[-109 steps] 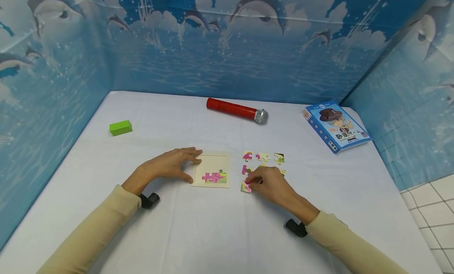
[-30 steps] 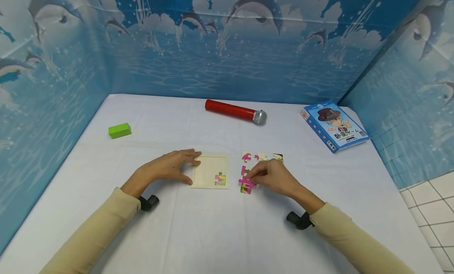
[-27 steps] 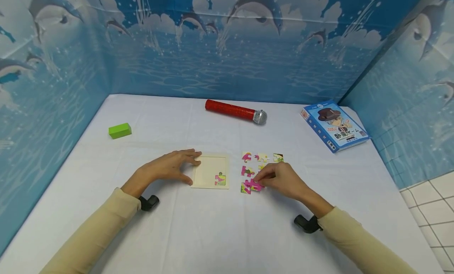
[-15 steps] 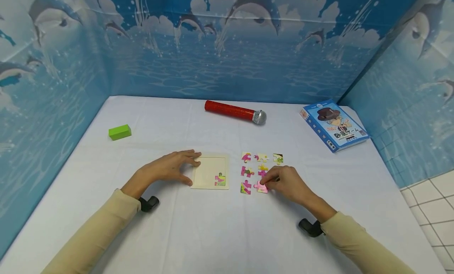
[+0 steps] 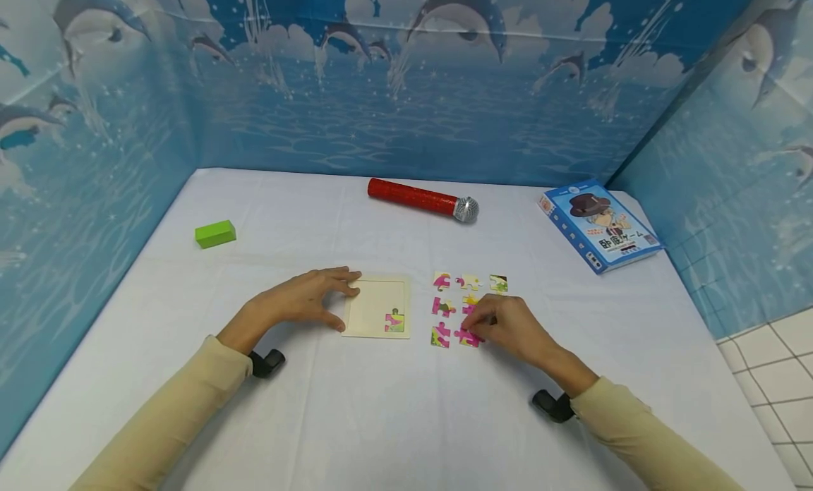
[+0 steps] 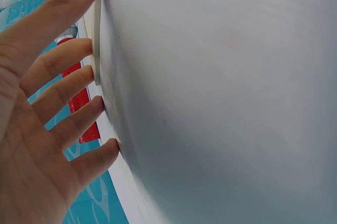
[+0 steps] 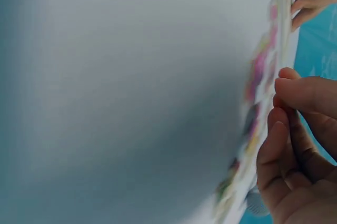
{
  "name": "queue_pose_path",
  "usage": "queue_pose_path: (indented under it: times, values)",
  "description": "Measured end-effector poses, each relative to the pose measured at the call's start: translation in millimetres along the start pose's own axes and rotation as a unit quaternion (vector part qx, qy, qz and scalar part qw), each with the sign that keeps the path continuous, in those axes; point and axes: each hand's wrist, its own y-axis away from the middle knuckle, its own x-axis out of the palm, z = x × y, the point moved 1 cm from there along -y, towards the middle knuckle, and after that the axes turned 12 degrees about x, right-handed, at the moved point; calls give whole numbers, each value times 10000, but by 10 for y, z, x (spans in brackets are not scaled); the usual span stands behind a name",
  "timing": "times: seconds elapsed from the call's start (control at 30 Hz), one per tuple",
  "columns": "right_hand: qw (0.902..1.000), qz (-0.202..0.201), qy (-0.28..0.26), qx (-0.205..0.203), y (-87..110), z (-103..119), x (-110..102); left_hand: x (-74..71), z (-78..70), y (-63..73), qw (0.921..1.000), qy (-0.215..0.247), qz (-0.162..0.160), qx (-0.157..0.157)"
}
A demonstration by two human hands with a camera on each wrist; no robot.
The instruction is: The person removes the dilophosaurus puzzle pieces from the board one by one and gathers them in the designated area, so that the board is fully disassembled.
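A shallow wooden puzzle tray (image 5: 376, 336) lies on the table, with a pink and green jigsaw piece (image 5: 394, 323) in its front right corner. My left hand (image 5: 305, 297) rests at the tray's left side, fingers spread, its thumb at the near corner and fingertips on the rim. To the right of the tray, loose jigsaw pieces (image 5: 440, 335) lie in rows. My right hand (image 5: 508, 325) pinches at a pink jigsaw piece (image 5: 468, 338) in the nearest row, thumb and index finger together at its upper edge. This hand covers part of the group's right side.
Behind the tray lies a red microphone (image 5: 416, 196) with a silver head. A green block (image 5: 215, 234) sits at the back left. A blue game box (image 5: 600, 226) lies at the back right. Dolphin-printed cloth (image 5: 356, 110) walls off the table's back and sides.
The pink jigsaw piece has left the tray and now lies in the nearest row of loose pieces. My right hand has shifted rightward with it. The left hand has stayed put.
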Motion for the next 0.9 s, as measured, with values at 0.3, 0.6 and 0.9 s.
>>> queue_pose_path:
  times: [0.3, 0.6, 0.9]
  values:
    - [9990, 211, 307, -227, -294, 554, 268, 8, 37, 18, 9999, 113, -20, -124]
    - [9924, 628, 941, -486, -467, 823, 569, 32, 46, 23, 10000, 86, -22, -19]
    - [9952, 149, 718, -646, -480, 848, 615, 9, 31, 21, 10000, 4, -15, 28]
